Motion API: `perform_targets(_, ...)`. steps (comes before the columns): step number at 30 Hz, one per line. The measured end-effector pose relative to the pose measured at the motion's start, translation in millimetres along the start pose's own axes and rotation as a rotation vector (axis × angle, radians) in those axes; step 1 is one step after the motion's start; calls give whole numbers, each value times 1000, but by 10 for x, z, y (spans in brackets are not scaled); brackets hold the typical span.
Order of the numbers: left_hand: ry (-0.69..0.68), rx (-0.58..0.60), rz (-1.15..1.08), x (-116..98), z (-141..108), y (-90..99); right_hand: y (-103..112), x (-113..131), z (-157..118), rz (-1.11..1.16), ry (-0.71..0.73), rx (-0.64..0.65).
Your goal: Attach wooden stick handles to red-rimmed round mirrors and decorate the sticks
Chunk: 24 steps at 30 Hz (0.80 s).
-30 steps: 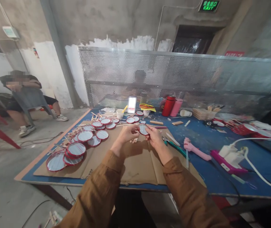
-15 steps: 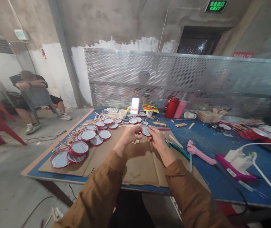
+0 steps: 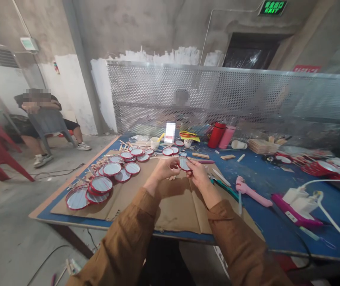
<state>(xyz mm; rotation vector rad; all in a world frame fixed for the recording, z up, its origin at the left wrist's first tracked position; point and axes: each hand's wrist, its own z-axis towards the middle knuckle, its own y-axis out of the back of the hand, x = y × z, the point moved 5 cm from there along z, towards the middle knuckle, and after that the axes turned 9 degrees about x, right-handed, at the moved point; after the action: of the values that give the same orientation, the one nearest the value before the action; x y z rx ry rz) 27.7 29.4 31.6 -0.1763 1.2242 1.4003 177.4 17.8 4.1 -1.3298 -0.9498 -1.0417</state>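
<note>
My right hand (image 3: 199, 174) grips a small round disc (image 3: 183, 163) with a pale grey face and a dark red rim, thumb on its near face. At the disc's left edge my left hand (image 3: 164, 170) is closed in a pinch; whatever lies between those fingertips is too small to make out. Both hands are above a brown cardboard sheet (image 3: 176, 216). Left of them, several larger red-rimmed discs (image 3: 101, 184) lie overlapped, some with wooden clothespins (image 3: 98, 165) along the edges. Small wooden bits (image 3: 172, 178) rest beneath my left hand.
To the right lie teal-handled pliers (image 3: 225, 187), a pink glue gun (image 3: 252, 192) and a purple power strip (image 3: 296, 212) with cables. Behind are a phone (image 3: 170, 132), cups, a red bottle (image 3: 217, 135) and a pink one. A perforated metal screen (image 3: 158, 91) borders the table; a person sits at left.
Hands and disc hold nearly the same place and pose. The whole view has shifted very slightly.
</note>
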Motion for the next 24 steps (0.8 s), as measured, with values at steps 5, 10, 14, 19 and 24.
perform_targets(5, -21, 15, 38, 14, 6, -7, 6, -14, 5, 17, -25, -16)
perform_targets(10, -7, 6, 26, -3, 10, 12, 1, -7, -5, 39, -41, -16)
perform_targets(14, 35, 18, -31, -6, 2, 5, -1, -11, -5, 63, -64, -16)
perform_targets(19, 40, 27, -35, -19, -1, 3, 9, -43, 5, 95, -112, -27)
perform_targets(24, -2, 31, 9, -76, -8, 23, 28, -81, -1, 105, -150, -41)
